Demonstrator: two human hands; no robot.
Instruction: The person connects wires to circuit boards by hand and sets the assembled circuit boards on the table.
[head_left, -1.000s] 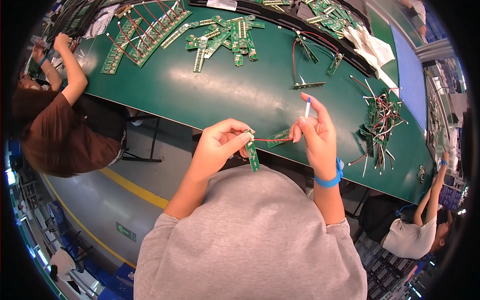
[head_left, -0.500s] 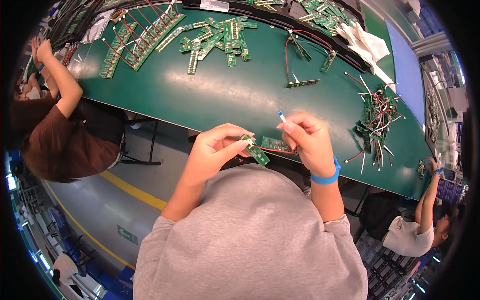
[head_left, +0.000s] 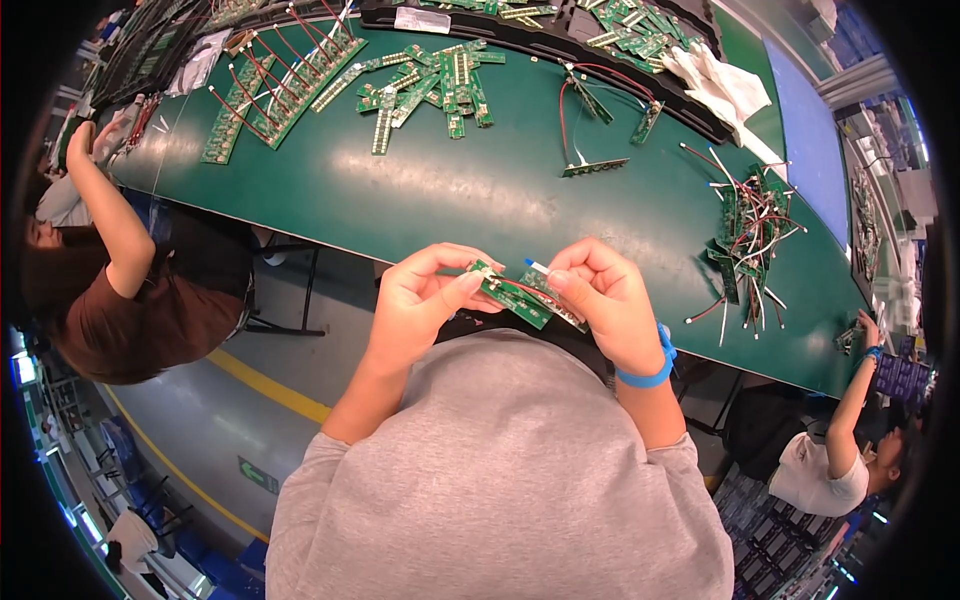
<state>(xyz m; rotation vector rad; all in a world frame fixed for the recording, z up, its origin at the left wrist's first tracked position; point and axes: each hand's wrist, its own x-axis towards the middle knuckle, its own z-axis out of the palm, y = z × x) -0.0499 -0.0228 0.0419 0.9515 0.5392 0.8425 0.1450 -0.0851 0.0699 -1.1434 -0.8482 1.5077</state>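
Note:
My left hand (head_left: 425,300) pinches a small green circuit board (head_left: 520,302) by its upper left end, just off the table's near edge. Close beside it, my right hand (head_left: 603,300) holds a short white flat ribbon cable (head_left: 537,267) with a blue tip between thumb and fingers. Red wire (head_left: 520,287) runs across the gap between the two hands. Partly behind my right fingers lies a second green board (head_left: 548,284); whether those fingers touch it I cannot tell. A blue band circles my right wrist.
Loose circuit boards (head_left: 455,85) are heaped at the far middle of the green table (head_left: 400,190). Wired boards (head_left: 285,95) stand far left, and a tangled wired pile (head_left: 750,230) lies right. A white glove (head_left: 715,85) rests at the back. Other people sit left (head_left: 150,310) and right (head_left: 820,470).
My right hand has moved slightly left, bringing the ribbon cable down toward the board in my left hand. The red wire now crosses over that board.

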